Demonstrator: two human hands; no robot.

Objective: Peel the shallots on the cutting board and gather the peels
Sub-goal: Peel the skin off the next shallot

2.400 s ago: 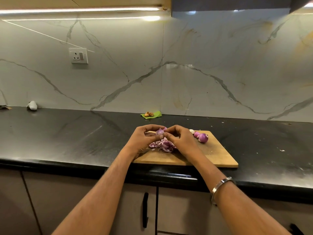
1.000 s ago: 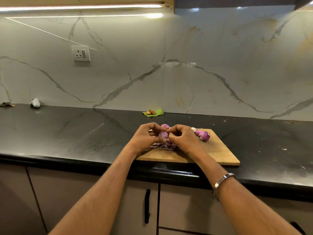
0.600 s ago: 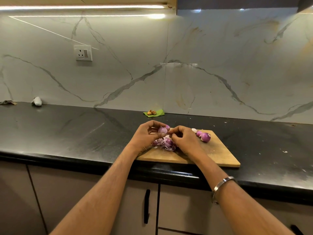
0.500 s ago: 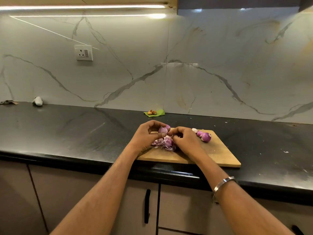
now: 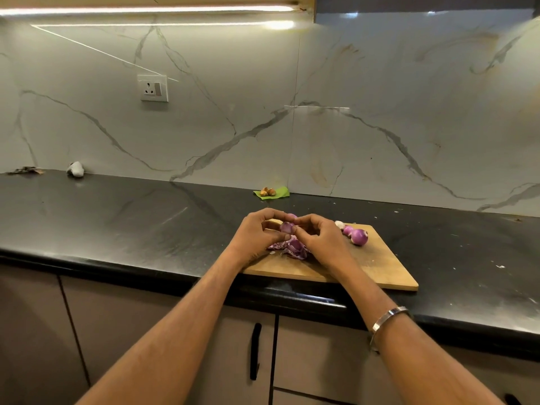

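Reaching over the near edge of a dark stone bench (image 5: 117, 229), two bare forearms meet above a wooden cutting board (image 5: 380, 267) that lies at the bench's near edge. The left hand (image 5: 257, 235) and right hand (image 5: 321, 238) are close together, fingertips almost touching, both curled around one small purple shallot (image 5: 287, 227) held just above the board; the left fingers grip it from the left and the right fingers pinch at its skin. Directly under the hands, on the board, sits a loose heap of purple peels (image 5: 292, 247). Two more shallots (image 5: 358, 236) lie touching each other near the board's far edge, to the right of the hands. A metal bangle (image 5: 390, 315) circles the right wrist. Against the marble wall at the bench's far edge rests a green leaf (image 5: 276, 192) carrying small brown pieces, and a small white object (image 5: 75, 169) sits near the far left.
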